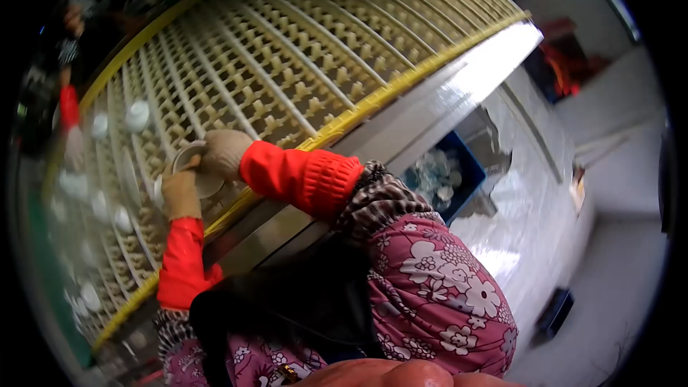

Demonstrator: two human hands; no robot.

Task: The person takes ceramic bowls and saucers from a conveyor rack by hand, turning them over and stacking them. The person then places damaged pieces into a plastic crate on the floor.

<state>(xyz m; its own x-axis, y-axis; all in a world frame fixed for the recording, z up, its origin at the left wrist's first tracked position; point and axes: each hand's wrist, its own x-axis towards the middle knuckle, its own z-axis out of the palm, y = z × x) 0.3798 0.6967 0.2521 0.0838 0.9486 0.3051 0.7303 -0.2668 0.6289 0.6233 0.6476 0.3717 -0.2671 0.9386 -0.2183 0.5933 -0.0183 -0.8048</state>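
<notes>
Both gloved hands meet over a conveyor rack [308, 93] of pale pegs and long rods. My left hand [180, 192], in a tan glove, closes on the near side of a white round-rimmed cup or bowl [188, 152]. From the right, my right hand [225, 153], in a knitted beige glove, is closed against the same piece; its fingertips are partly hidden. Just below the hands, another white round surface [208, 185] shows, and I cannot tell whether it belongs to the held piece.
Several white pieces [137, 116] sit on the rack to the left, blurred. A yellow edge [351, 116] borders the rack. On the right stands a blue crate [466, 179] with clear or whitish items. Across the rack, another person's red sleeve [69, 106] shows.
</notes>
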